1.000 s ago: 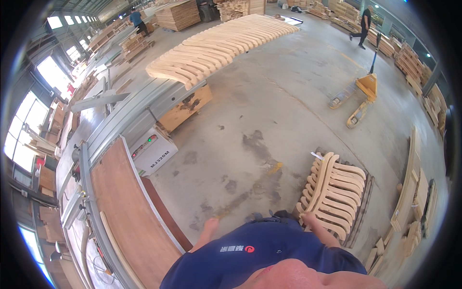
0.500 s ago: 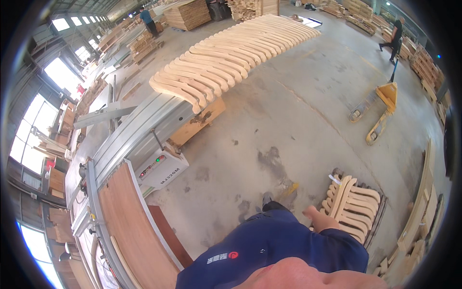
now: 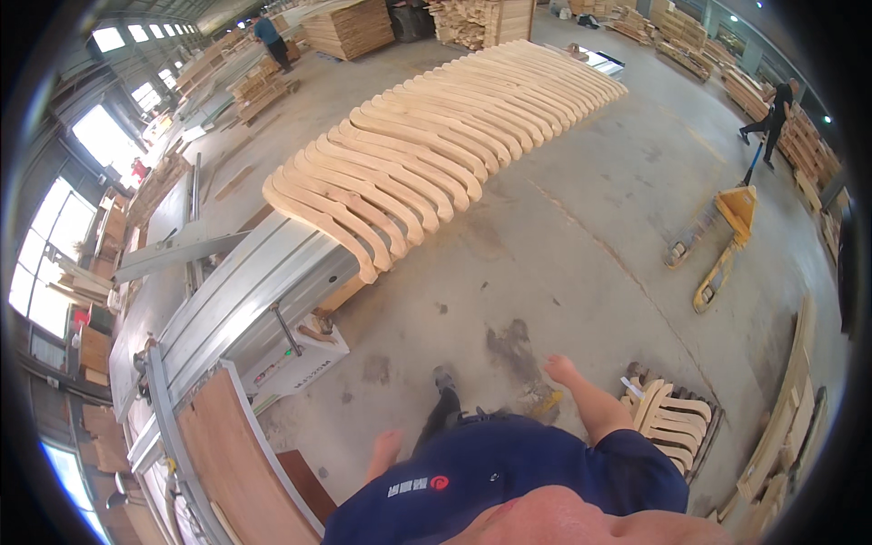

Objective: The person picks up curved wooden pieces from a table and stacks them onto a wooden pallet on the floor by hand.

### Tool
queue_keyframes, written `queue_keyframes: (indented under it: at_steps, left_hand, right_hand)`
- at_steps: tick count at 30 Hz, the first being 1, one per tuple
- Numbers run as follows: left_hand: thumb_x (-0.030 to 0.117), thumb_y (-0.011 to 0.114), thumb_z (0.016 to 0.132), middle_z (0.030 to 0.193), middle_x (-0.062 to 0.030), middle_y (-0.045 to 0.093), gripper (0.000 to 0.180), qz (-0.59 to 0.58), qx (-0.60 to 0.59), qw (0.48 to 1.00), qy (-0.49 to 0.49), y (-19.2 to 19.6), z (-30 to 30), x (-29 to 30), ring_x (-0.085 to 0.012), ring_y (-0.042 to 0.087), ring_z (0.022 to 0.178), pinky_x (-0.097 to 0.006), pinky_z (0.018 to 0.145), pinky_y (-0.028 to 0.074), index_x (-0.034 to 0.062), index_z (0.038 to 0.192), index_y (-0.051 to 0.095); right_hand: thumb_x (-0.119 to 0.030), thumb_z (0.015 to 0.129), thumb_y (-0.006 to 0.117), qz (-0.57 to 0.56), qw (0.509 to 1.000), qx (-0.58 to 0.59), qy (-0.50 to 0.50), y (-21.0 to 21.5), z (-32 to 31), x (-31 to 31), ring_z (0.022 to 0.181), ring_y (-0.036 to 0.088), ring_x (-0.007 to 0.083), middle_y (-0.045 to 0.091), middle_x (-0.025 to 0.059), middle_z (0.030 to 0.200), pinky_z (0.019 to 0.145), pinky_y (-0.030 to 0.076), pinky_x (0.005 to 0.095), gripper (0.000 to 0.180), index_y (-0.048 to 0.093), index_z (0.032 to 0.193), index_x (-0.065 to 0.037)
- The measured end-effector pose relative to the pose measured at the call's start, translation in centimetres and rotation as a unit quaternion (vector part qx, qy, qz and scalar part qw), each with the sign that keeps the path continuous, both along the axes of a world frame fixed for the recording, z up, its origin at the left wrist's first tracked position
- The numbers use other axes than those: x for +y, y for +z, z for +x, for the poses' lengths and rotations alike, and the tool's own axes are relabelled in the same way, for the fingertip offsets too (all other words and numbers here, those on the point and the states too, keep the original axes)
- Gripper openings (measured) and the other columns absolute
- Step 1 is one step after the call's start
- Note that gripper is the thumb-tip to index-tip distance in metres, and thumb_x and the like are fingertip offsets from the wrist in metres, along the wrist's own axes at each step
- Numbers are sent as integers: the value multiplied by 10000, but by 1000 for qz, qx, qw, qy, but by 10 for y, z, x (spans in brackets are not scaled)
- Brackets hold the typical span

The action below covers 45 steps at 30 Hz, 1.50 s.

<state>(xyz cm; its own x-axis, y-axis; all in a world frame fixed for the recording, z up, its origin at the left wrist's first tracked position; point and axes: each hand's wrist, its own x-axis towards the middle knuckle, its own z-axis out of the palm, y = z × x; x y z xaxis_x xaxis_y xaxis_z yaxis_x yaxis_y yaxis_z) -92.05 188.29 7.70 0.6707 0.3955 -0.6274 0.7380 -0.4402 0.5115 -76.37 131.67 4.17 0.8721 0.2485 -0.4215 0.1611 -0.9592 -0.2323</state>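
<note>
Lettering point(image 3: 304, 371) on white panel point(image 3: 329, 352), navy shirt point(image 3: 554, 459); empty fingers point(image 3: 552, 366), left hand point(image 3: 388, 443) and right hand point(image 3: 562, 370)

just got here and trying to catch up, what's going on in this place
A person stands in a wood workshop, left hand and right hand held out from the body, neither appearing to hold anything. Ahead, a long row of curved wooden pieces lies side by side on a metal machine table. A smaller stack of similar pieces sits low at the person's right. Further off, someone in dark clothes is near a yellow pallet jack.
</note>
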Motion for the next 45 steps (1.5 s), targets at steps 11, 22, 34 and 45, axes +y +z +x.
queue_keyframes:
  at_steps: [11,22,34,45]
  left_hand:
    - [240,587,874,929,-221,714,287,116,-80,951,-275,-54,204,73,-370,691,963,-476,804,536,8,993,706]
    - [379,601,952,719,40,544,282,-156,-242,932,220,75,411,40,-91,544,706,-293,620,424,122,840,575]
    - [254,604,972,995,-18,618,265,-47,-318,942,99,138,494,-21,-111,562,912,-276,826,460,16,1087,620]
    - [272,757,846,1178,-207,669,603,-98,-316,937,108,131,561,-12,-307,653,1110,-396,941,518,-64,1285,517]
  right_hand:
    - [-323,862,581,-32,949,283,-136,-58,-11,-29,828,722,311,712,207,1003,730,585,404,401,707,1040,13]
    - [-168,867,531,-40,994,101,-2,-35,200,-8,981,666,348,667,183,996,797,560,471,213,688,945,-48]
    - [-201,900,541,-143,966,80,200,-84,343,-37,1054,662,315,696,123,1105,824,556,442,217,737,976,-148]
    - [-303,904,563,-3,970,42,240,-7,342,4,1168,619,350,646,208,1258,988,496,407,436,655,1219,-15]
